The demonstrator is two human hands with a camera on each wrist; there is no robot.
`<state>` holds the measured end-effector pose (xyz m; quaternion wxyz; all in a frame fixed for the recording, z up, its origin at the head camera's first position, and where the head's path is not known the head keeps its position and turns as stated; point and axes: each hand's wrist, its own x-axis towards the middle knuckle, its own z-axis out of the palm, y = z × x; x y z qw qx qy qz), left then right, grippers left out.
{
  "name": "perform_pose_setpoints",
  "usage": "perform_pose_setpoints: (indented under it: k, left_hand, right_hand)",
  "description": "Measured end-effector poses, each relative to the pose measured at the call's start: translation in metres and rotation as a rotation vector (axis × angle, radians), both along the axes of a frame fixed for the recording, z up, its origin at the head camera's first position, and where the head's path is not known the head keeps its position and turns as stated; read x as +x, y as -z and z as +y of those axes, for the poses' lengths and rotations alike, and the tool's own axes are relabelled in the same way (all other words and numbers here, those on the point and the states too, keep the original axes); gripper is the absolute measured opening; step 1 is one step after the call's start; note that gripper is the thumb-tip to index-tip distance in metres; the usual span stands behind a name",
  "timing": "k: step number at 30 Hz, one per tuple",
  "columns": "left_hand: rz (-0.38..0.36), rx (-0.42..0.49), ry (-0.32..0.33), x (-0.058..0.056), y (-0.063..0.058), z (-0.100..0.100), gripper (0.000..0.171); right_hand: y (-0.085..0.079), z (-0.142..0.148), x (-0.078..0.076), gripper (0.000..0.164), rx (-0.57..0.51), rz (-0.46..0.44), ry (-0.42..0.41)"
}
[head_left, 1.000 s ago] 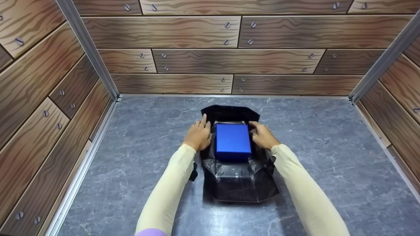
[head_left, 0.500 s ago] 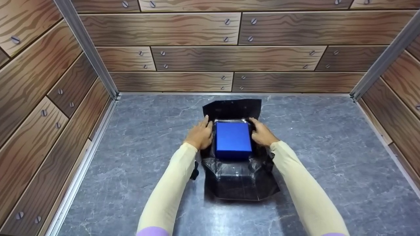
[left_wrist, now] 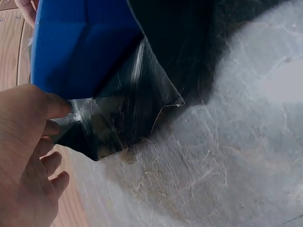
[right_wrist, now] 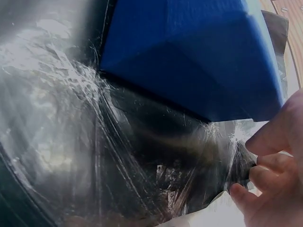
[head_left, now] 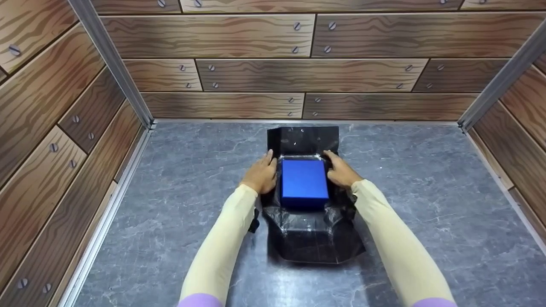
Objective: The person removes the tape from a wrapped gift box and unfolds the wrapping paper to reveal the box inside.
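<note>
A blue box (head_left: 303, 178) lies on a sheet of glossy black plastic wrap (head_left: 309, 245) in the middle of the floor. My left hand (head_left: 260, 174) pinches the sheet's left side near the box's far corner; in the left wrist view the creased wrap (left_wrist: 118, 118) runs up between thumb and fingers. On the opposite side my right hand (head_left: 342, 171) pinches the sheet by the far right corner. Its thumb (right_wrist: 272, 135) sits close to the box's edge in the right wrist view. Beyond the box, the far flap (head_left: 308, 140) of the sheet stands up. The near flap spreads toward me.
Grey marbled flooring (head_left: 192, 179) surrounds the sheet. Wood-patterned panels form the back wall (head_left: 256, 76), the left wall (head_left: 38, 170) and the right wall. Metal strips (head_left: 117, 68) edge the corners.
The far flap has risen and its left corner has folded inward. Both hands have shifted slightly toward the far side, still at the box's sides. The box stays in place.
</note>
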<state>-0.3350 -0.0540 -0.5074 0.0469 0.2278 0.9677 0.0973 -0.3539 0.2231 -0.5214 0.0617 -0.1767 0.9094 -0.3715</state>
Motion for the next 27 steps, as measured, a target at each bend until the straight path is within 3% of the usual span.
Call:
perform_pose_setpoints:
  k: [5,14,27]
  left_hand:
    - [-0.005,-0.065,-0.035,-0.007,0.003,0.000,0.058]
    - [-0.057,-0.053,-0.122,-0.015,0.007,-0.001,0.065]
    - [-0.126,-0.058,-0.135,-0.022,0.017,0.000,0.062]
  right_hand:
    - [0.001,0.002,-0.004,0.075,0.012,-0.024,0.002]
    - [0.007,0.006,-0.011,0.077,-0.007,-0.028,-0.003]
    - [0.007,0.004,-0.019,0.075,0.071,-0.030,-0.023]
